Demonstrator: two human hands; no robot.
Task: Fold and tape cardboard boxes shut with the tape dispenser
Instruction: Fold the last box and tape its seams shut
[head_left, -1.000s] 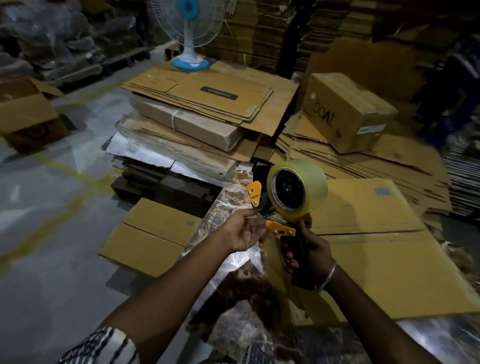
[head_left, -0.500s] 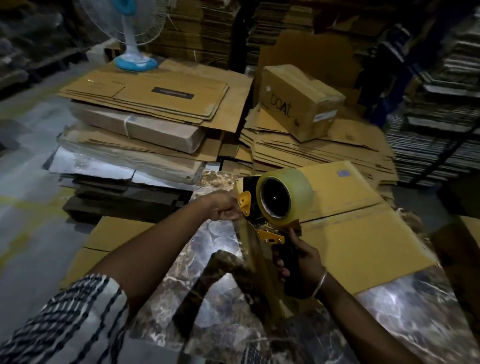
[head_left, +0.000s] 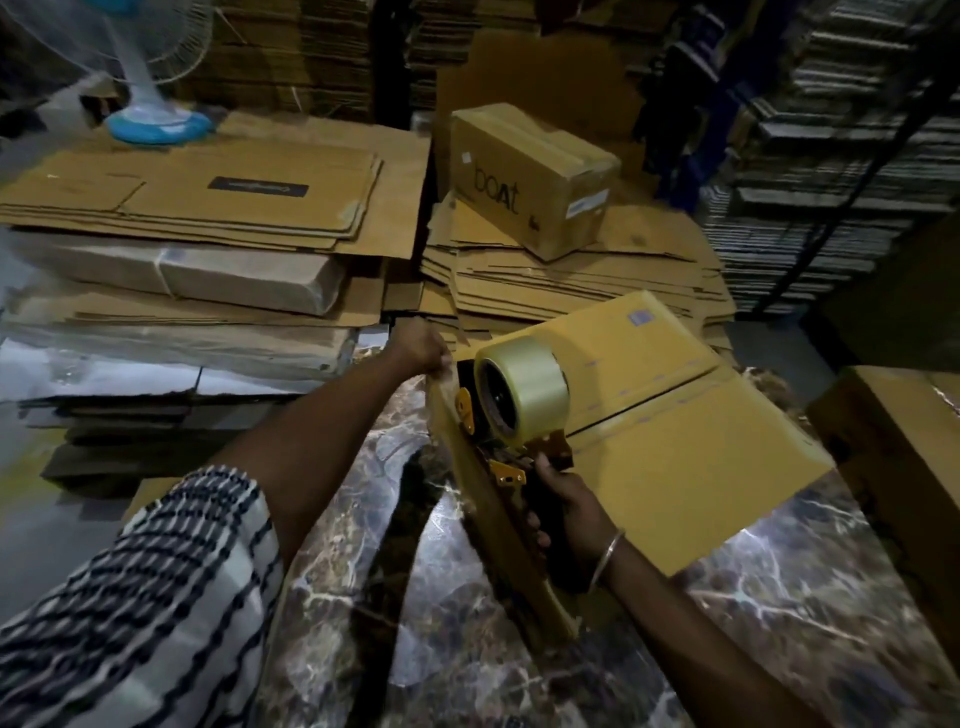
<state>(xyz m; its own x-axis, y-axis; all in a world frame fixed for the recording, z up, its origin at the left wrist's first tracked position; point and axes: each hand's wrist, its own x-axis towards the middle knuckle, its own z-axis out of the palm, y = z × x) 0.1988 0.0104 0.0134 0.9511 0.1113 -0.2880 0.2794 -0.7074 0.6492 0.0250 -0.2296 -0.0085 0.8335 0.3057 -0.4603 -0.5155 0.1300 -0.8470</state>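
Note:
My right hand (head_left: 569, 506) grips the black handle of the tape dispenser (head_left: 511, 410), which carries a roll of clear tape and has orange metal parts. My left hand (head_left: 423, 349) pinches the free end of the tape strip (head_left: 441, 410) and holds it stretched away from the dispenser, up and to the left. Behind the dispenser a flattened yellow-brown cardboard box (head_left: 670, 415) lies on the marble-patterned table (head_left: 779, 613).
A closed box marked "boat" (head_left: 530, 176) sits on stacks of flat cardboard (head_left: 571, 280) behind the table. More flat cardboard (head_left: 197, 192) and a blue-based fan (head_left: 156, 124) stand at the left. Another box (head_left: 893, 447) is at the right edge.
My left hand has pulled the tape end farther from the dispenser, up and away. The view has swung left to right, and the dispenser has stayed in my right hand.

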